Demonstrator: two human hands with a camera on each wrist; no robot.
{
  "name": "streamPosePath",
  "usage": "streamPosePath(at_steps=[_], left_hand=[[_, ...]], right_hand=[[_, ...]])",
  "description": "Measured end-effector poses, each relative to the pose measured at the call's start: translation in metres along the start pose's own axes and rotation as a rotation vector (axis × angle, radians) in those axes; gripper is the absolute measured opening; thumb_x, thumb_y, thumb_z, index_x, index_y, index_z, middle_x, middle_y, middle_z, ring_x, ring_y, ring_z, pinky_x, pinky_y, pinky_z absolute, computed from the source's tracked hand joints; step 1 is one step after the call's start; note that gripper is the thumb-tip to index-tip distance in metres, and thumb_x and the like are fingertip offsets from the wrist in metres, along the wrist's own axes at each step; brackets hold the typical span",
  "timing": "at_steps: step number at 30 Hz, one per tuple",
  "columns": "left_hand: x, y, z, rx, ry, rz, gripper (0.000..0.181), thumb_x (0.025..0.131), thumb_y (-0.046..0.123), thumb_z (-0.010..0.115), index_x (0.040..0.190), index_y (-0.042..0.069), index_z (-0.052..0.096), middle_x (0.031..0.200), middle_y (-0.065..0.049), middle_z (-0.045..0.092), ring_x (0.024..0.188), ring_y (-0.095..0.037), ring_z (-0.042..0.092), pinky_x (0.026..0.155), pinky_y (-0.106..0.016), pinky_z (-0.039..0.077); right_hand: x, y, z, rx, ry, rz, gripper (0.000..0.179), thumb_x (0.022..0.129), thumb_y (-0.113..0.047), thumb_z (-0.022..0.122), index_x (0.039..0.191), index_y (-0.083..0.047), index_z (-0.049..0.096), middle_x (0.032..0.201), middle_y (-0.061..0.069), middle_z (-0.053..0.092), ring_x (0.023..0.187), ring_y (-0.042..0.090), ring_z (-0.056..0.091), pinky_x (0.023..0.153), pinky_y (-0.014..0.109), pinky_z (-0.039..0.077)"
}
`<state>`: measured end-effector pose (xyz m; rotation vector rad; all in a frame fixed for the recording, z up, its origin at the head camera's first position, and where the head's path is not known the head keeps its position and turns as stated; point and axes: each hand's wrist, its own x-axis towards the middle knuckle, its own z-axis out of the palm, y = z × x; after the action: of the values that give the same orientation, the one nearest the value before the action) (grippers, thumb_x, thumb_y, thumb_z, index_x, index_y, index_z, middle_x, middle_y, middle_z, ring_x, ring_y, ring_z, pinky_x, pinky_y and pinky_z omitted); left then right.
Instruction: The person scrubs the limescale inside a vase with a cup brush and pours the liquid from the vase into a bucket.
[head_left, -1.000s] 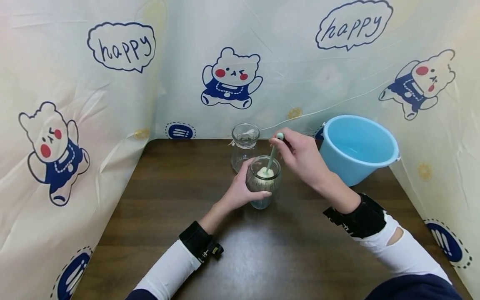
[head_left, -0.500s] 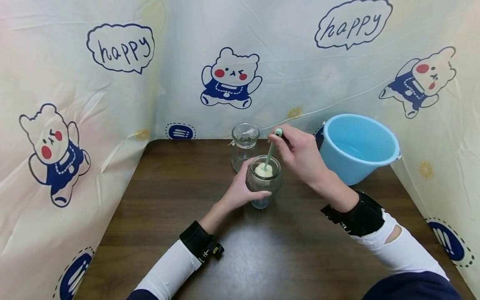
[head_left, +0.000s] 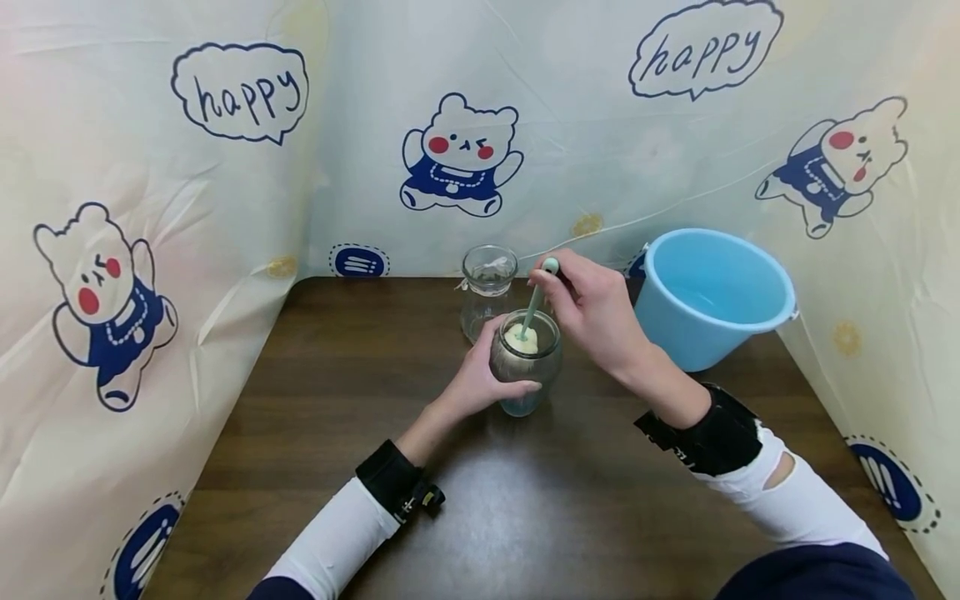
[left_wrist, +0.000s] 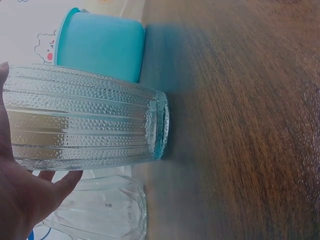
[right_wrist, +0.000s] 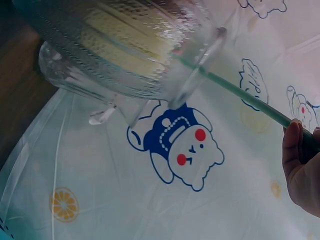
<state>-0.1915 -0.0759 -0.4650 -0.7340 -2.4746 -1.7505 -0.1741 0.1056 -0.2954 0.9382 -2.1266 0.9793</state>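
A ribbed clear glass jar (head_left: 534, 379) stands on the table, and my left hand (head_left: 478, 379) grips it round its side. In its mouth sits the pale sponge head of a cup brush (head_left: 533, 307) with a thin green handle. The handle's upper end is pinched by my right hand (head_left: 596, 308), held above and to the right of the rim. Seen through the glass in the right wrist view, the sponge (right_wrist: 125, 45) fills part of the upper jar. In the left wrist view the jar's lower part (left_wrist: 115, 122) shows no sponge.
Close behind the gripped jar is a second clear glass jar (head_left: 480, 312) with a bow at its neck. A light blue bucket (head_left: 705, 333) stands at the back right, beyond my right hand. Patterned cloth (head_left: 360, 167) hangs round the dark wooden table (head_left: 337, 375).
My right hand and the brush's upper end have shifted slightly left. The sponge head has moved toward the left side of the jar's mouth. The left hand and jar stay put.
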Motion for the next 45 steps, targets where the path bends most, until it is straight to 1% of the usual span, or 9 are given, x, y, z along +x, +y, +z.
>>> streamPosePath(at_steps=[5, 12, 15, 19, 24, 28, 33, 36, 45], left_hand=[[0.000, 0.003, 0.000, 0.009, 0.002, -0.013, 0.100, 0.067, 0.033, 0.087, 0.147, 0.029, 0.029, 0.138, 0.000, 0.050, 0.118, -0.012, 0.050, 0.100, -0.045, 0.043], [-0.007, 0.029, -0.005, -0.023, -0.012, -0.022, 0.096, 0.070, 0.022, 0.085, 0.147, 0.016, 0.029, 0.136, -0.012, 0.052, 0.117, -0.021, 0.052, 0.098, -0.049, 0.045], [-0.007, 0.033, -0.006, -0.027, -0.015, -0.025, 0.096, 0.070, 0.022, 0.085, 0.148, 0.015, 0.029, 0.136, -0.013, 0.052, 0.117, -0.021, 0.052, 0.097, -0.048, 0.045], [-0.003, 0.018, -0.002, -0.014, -0.006, -0.014, 0.098, 0.068, 0.027, 0.086, 0.148, 0.021, 0.029, 0.137, -0.011, 0.051, 0.118, -0.019, 0.051, 0.097, -0.048, 0.045], [-0.001, 0.000, 0.000, -0.012, -0.009, -0.028, 0.100, 0.066, 0.034, 0.087, 0.147, 0.029, 0.028, 0.136, -0.008, 0.052, 0.117, -0.015, 0.052, 0.096, -0.045, 0.047], [0.000, -0.003, -0.001, -0.029, -0.012, -0.021, 0.099, 0.066, 0.036, 0.086, 0.147, 0.031, 0.028, 0.136, -0.006, 0.053, 0.116, -0.014, 0.052, 0.096, -0.045, 0.047], [0.000, -0.002, -0.001, -0.003, -0.001, -0.008, 0.101, 0.065, 0.036, 0.087, 0.147, 0.029, 0.029, 0.137, -0.006, 0.052, 0.118, -0.016, 0.051, 0.097, -0.047, 0.045], [0.000, -0.001, -0.001, -0.005, 0.007, 0.002, 0.101, 0.065, 0.034, 0.088, 0.147, 0.028, 0.029, 0.138, -0.008, 0.051, 0.119, -0.019, 0.050, 0.098, -0.049, 0.045], [-0.001, -0.004, 0.002, -0.004, -0.005, -0.014, 0.099, 0.067, 0.033, 0.086, 0.147, 0.029, 0.028, 0.137, -0.007, 0.051, 0.116, -0.017, 0.052, 0.097, -0.047, 0.046]], right_hand=[[0.003, -0.003, -0.001, 0.033, 0.019, 0.029, 0.010, 0.094, -0.012, 0.062, 0.094, -0.004, 0.067, 0.079, 0.006, 0.065, 0.062, 0.008, 0.048, 0.056, 0.024, 0.043], [-0.003, -0.003, 0.001, 0.120, -0.045, 0.094, 0.011, 0.095, -0.012, 0.060, 0.093, -0.005, 0.068, 0.076, 0.006, 0.067, 0.060, 0.008, 0.050, 0.053, 0.024, 0.044], [-0.002, -0.002, -0.002, 0.149, -0.051, 0.128, 0.014, 0.097, -0.015, 0.058, 0.093, -0.005, 0.068, 0.075, 0.004, 0.066, 0.059, 0.007, 0.052, 0.051, 0.022, 0.044], [-0.001, -0.002, -0.003, 0.168, -0.069, 0.161, 0.017, 0.098, -0.017, 0.056, 0.092, -0.006, 0.067, 0.074, 0.003, 0.065, 0.059, 0.005, 0.052, 0.049, 0.021, 0.044], [-0.009, -0.008, 0.005, 0.158, -0.160, 0.163, 0.013, 0.097, -0.011, 0.058, 0.089, -0.004, 0.066, 0.065, 0.004, 0.054, 0.054, 0.009, 0.042, 0.047, 0.024, 0.039], [-0.012, -0.014, 0.005, 0.126, -0.219, 0.176, 0.012, 0.096, -0.009, 0.059, 0.089, -0.001, 0.066, 0.062, 0.006, 0.050, 0.052, 0.011, 0.041, 0.046, 0.025, 0.038], [-0.010, -0.002, 0.000, 0.099, -0.161, 0.228, 0.021, 0.100, -0.020, 0.054, 0.089, -0.007, 0.067, 0.064, 0.003, 0.057, 0.052, 0.009, 0.043, 0.047, 0.026, 0.039], [-0.011, 0.006, 0.001, 0.083, -0.154, 0.229, 0.025, 0.101, -0.027, 0.052, 0.088, -0.011, 0.067, 0.063, -0.001, 0.052, 0.052, 0.009, 0.041, 0.048, 0.026, 0.037], [-0.029, 0.013, 0.017, -0.020, -0.342, 0.246, 0.018, 0.097, -0.026, 0.058, 0.093, -0.013, 0.069, 0.059, -0.001, 0.050, 0.052, 0.010, 0.044, 0.045, 0.024, 0.040]])
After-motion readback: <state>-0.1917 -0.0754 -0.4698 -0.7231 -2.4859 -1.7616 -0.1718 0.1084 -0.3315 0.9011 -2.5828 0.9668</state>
